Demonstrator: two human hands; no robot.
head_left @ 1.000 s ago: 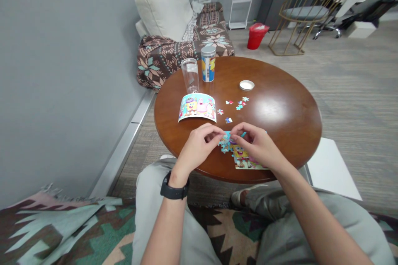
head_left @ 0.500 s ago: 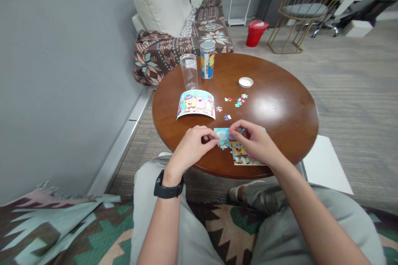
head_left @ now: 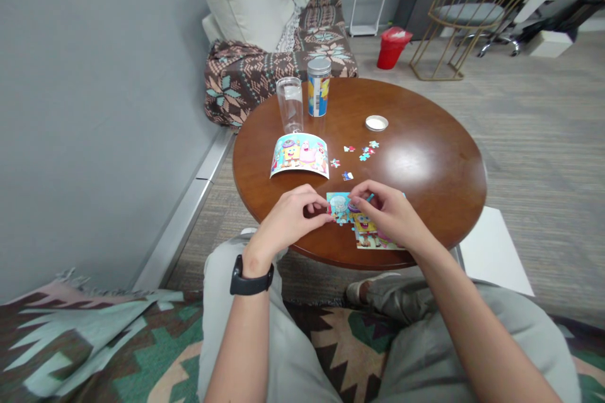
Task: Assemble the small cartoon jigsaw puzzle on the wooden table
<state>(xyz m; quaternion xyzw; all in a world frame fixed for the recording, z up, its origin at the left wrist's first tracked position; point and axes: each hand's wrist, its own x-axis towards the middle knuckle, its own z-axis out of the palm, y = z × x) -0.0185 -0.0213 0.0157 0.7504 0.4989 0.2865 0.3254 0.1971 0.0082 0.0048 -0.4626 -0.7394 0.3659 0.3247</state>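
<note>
A partly built cartoon jigsaw puzzle (head_left: 341, 208) lies at the near edge of a round brown table (head_left: 425, 164). My left hand (head_left: 288, 217), a black watch on its wrist, pinches the puzzle's left edge with curled fingers. My right hand (head_left: 387, 214) rests on the puzzle's middle, fingertips pressed together on a piece there. A few loose pieces (head_left: 362, 154) are scattered further back. The curled reference picture (head_left: 300, 156) lies left of them.
A clear tube (head_left: 290, 105), a printed tin (head_left: 318, 87) and a white lid (head_left: 377, 123) stand at the table's far side. A blanket-covered couch with a cushion (head_left: 250, 3), a red bin (head_left: 391, 48) and a gold wire chair (head_left: 463, 12) are beyond. A white box (head_left: 494, 252) sits right.
My left hand has slid off the puzzle's upper left part to its left edge, uncovering that corner. My right hand stays on the puzzle. The view has shifted slightly.
</note>
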